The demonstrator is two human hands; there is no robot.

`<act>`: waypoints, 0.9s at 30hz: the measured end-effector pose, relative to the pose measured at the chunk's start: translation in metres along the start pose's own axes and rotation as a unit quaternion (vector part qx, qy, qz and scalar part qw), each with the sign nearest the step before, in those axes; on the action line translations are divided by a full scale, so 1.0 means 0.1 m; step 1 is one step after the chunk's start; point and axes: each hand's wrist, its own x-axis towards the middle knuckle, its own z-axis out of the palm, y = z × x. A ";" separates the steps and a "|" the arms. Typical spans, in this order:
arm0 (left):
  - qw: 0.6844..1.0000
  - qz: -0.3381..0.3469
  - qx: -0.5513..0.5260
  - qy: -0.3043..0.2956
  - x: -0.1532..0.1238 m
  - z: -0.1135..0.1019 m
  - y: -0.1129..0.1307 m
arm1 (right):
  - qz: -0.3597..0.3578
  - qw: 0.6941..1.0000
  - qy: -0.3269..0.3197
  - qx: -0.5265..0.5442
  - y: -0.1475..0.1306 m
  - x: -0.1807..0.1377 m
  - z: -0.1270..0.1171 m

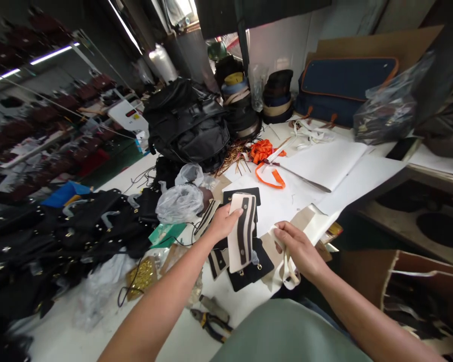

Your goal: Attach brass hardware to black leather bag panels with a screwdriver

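Observation:
My left hand (222,221) grips a cream piece with dark brown stripes (242,231), held upright over the white table (181,332). My right hand (298,249) is closed round a cream strap or strip (289,269) that hangs below the fingers. Under the striped piece lie black flat pieces with small metal studs (252,269) and more striped cream pieces (218,261). Another black piece (241,193) lies just behind the held one.
A black backpack (189,123) stands at the back, orange ribbon (264,151) and white sheets (324,161) to its right. Black bag parts (90,221) pile up on the left, a clear plastic bag (179,201) nearby. Pliers (211,322) lie near the front edge. A cardboard box (419,286) stands at right.

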 end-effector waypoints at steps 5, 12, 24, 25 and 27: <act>0.954 -0.083 -0.287 0.002 -0.51 0.10 0.31 | -0.025 0.999 -0.023 -0.036 -0.19 0.06 0.13; 0.932 -0.088 -0.350 0.017 -0.73 0.20 0.60 | -0.030 0.998 0.014 -0.060 -0.11 0.04 0.19; 0.935 -0.093 -0.341 0.028 -0.74 0.34 0.88 | -0.029 0.994 0.042 -0.098 -0.24 -0.07 0.09; 0.935 -0.096 -0.339 0.032 -0.73 0.35 0.89 | -0.032 0.994 0.032 -0.096 -0.24 -0.08 0.07; 0.936 -0.095 -0.338 0.034 -0.71 0.35 0.90 | -0.040 0.994 0.005 -0.102 -0.25 -0.11 0.03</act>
